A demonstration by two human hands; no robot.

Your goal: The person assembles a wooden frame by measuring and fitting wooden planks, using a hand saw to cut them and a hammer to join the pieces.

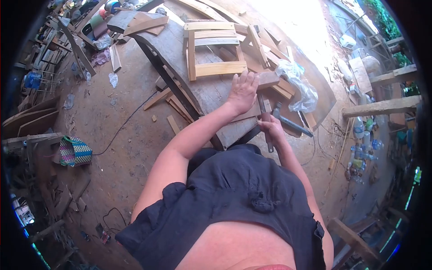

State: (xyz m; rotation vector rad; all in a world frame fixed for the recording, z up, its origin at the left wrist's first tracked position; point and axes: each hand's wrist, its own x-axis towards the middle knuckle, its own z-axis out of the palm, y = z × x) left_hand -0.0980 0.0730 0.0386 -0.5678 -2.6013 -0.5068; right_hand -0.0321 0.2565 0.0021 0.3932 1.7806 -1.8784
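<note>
My right hand (272, 127) is closed round the handle of a wooden mallet (263, 105), whose lower end sticks out toward my body. At the top of the handle is its blocky brown head (269, 80). My left hand (243, 93) is bent over the left end of that head, hiding part of it, with the fingertips right by the corner of a slatted wooden frame (220, 68). This pale frame lies on the grey workbench (207, 96). Just right of my right hand, a hammer (292, 123) with a dark handle lies across the bench.
A crumpled clear plastic bag (300, 85) lies among loose wood pieces on the bench's right side. Offcuts (173, 125) lie on the ground to the left, near a woven basket (75, 151) and a thin cord. Plastic bottles (360, 148) and wooden beams (382, 107) stand at right.
</note>
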